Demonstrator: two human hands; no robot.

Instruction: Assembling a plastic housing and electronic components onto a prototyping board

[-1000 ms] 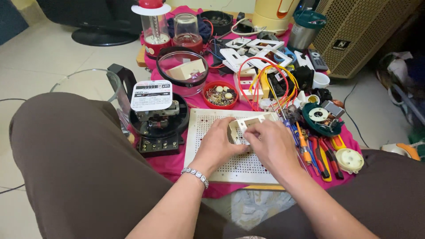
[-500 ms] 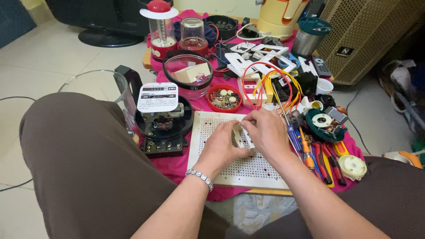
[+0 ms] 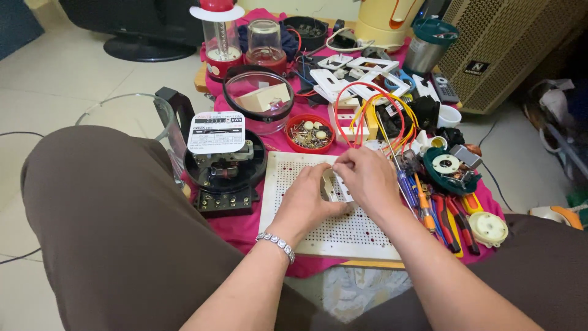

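both hands [image 3: 343, 187] pinch a small white switch part [image 3: 331, 186] over the perforated board [image 3: 343, 236], fingers clenched on it. risk: part slips, rolls toward the screwdrivers [image 3: 422, 202] at 3 o'clock.

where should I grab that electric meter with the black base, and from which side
Probably by the black base, pinched at its left and right edges from above. The base is squarish and flat on the pink cloth, while the mechanism on top looks exposed and delicate.
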